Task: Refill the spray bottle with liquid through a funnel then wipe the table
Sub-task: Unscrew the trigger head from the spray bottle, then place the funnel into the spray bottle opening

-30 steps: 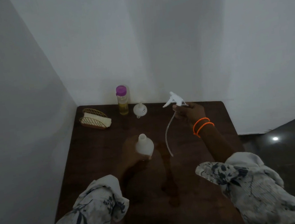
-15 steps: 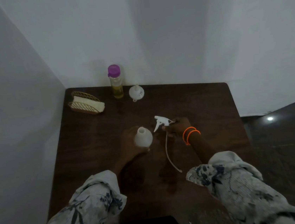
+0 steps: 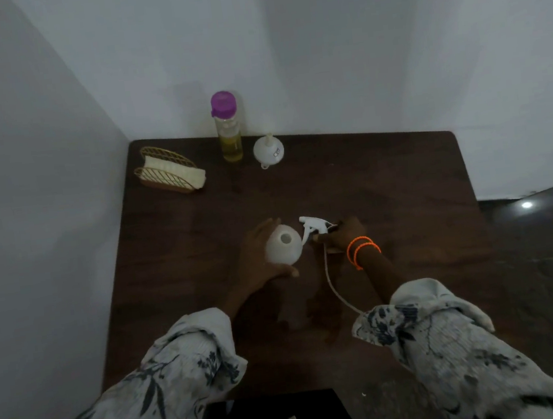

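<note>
At far left on my counter (image 3: 385, 176): a wire holder (image 3: 168, 173) with a folded cloth (image 3: 174, 170). Next, a purple-capped bottle of yellow liquid (image 3: 227, 127), then a white funnel (image 3: 268, 150), spout up. Centre: my left hand (image 3: 260, 257) curled around the uncapped white spray bottle (image 3: 283, 244). Just beside it, my right hand (image 3: 343, 236) grips the trigger sprayer head (image 3: 312, 226), dip tube (image 3: 333, 282) trailing toward me.

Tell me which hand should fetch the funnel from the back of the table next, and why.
Right. The left hand grips the open white bottle and keeps it steady. The right hand holds only the sprayer head, low by the table; once it lets go, it has an open path to the funnel.
</note>
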`<control>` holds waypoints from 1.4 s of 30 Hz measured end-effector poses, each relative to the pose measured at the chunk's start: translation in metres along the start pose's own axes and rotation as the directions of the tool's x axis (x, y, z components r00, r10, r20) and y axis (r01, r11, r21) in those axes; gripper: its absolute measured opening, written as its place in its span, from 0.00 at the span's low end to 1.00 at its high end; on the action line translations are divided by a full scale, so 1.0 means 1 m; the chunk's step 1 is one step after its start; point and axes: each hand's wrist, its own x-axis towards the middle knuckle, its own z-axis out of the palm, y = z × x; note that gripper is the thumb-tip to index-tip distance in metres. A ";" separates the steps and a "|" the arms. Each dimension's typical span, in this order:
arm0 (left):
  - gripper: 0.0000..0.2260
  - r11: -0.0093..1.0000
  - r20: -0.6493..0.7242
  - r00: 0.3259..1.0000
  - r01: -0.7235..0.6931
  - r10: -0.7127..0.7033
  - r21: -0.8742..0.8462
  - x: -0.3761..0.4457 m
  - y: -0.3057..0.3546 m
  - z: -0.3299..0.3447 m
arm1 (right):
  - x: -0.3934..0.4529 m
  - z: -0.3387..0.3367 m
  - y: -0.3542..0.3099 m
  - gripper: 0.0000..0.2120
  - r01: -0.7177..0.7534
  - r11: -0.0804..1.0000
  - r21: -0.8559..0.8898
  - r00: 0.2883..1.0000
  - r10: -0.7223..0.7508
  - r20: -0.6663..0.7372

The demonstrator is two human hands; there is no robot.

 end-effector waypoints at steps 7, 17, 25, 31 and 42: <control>0.61 0.999 0.069 0.997 -0.043 0.042 0.006 -0.010 -0.007 -0.025 | 0.004 -0.007 -0.001 0.32 0.035 0.995 -0.097 0.997 -0.029 0.069; 0.29 0.919 -0.201 0.938 0.204 -0.282 -0.338 0.007 -0.021 -0.065 | 0.032 -0.044 -0.025 0.21 0.056 0.992 -0.114 0.995 -0.046 0.091; 0.18 0.835 -0.047 0.890 0.406 -0.454 -0.372 0.100 -0.009 -0.058 | 0.056 -0.034 -0.095 0.10 0.221 0.975 -0.023 0.974 -0.220 0.048; 0.21 0.889 -0.030 0.898 0.428 -0.438 -0.164 0.156 -0.003 -0.044 | 0.090 -0.007 -0.139 0.03 0.302 0.953 0.036 0.952 -0.300 -0.063; 0.18 0.834 0.008 0.892 0.426 -0.452 -0.352 0.211 0.002 -0.038 | 0.146 0.041 -0.177 0.11 0.345 0.938 -0.011 0.938 -0.345 0.028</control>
